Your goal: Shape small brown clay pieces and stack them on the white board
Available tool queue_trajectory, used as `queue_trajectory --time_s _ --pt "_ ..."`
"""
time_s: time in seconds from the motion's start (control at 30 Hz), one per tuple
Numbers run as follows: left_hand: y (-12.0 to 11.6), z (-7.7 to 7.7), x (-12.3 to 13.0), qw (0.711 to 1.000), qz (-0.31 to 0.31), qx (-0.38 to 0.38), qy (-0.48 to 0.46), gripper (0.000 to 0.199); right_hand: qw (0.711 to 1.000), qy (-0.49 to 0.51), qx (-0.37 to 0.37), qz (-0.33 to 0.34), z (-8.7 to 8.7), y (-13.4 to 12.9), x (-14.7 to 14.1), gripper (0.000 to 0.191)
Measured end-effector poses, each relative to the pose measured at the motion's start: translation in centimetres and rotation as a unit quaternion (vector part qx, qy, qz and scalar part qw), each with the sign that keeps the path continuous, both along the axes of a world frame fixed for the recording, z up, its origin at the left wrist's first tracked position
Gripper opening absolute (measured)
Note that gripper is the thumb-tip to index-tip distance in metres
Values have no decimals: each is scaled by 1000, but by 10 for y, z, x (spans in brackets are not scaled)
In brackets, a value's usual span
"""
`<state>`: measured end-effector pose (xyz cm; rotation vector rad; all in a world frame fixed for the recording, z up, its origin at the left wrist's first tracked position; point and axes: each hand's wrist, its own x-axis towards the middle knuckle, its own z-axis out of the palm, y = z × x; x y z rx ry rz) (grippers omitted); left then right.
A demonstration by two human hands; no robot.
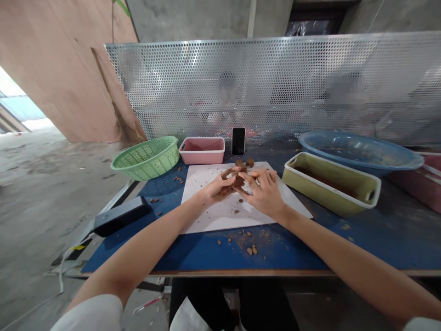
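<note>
Both hands meet over a white sheet (pixel 210 216) in the middle of the blue table. A brown clay-like lump (pixel 238 181) is held between them. My left hand (pixel 220 187) grips it from the left, its fingers smeared brown. From the right, my right hand (pixel 263 189) presses its fingertips on the same lump. Just behind the hands, a few brown pieces (pixel 250 162) rest at the sheet's far edge. Small crumbs dot the sheet.
A green basket (pixel 148 158), a pink bin (pixel 202 156) and a phone (pixel 238 141) stand behind. At the right are an olive bin (pixel 320 193) and a blue basin (pixel 361 161). A dark box (pixel 120 216) lies left; pebbles (pixel 252 250) lie near the front edge.
</note>
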<state>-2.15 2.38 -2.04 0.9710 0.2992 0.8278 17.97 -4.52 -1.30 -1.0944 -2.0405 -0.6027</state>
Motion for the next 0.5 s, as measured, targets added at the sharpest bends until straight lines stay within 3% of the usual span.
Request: queue_trajectory --time_s 0.33,0.5 --pt "-2 1 0 1000 9 -18 6 64 998 -23 64 15 -10 6 1 48" --pt "-3 4 0 1000 2 12 15 67 999 9 36 7 -9 3 2 72"
